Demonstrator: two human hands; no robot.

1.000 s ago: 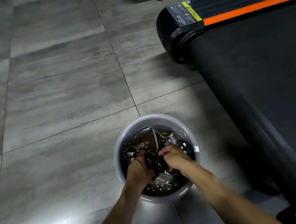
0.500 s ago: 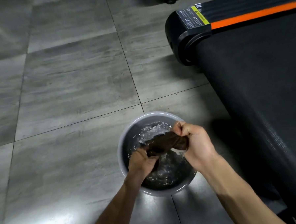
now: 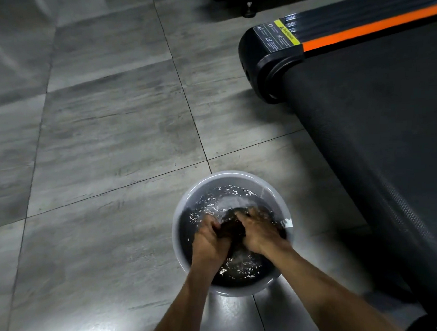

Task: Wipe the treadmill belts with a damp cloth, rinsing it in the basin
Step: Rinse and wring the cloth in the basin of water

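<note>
A round grey basin (image 3: 228, 177) of rippling water stands on the tiled floor in front of me. Both hands are down in the water. My left hand (image 3: 209, 238) and my right hand (image 3: 260, 232) grip a dark brown cloth (image 3: 233, 228) bunched between them; most of the cloth is hidden under the fingers and the water. The black treadmill belt (image 3: 377, 121) stretches along the right side, just past the basin.
The treadmill's rear end cap (image 3: 262, 59) with a yellow warning label and an orange side stripe (image 3: 372, 27) lies at upper right. A foot of another machine (image 3: 248, 10) shows at the top. Grey floor tiles (image 3: 104, 136) spread to the left.
Half a second ago both hands held the twisted cloth above the water. Now they have plunged it back into the basin, and the water is churning.
</note>
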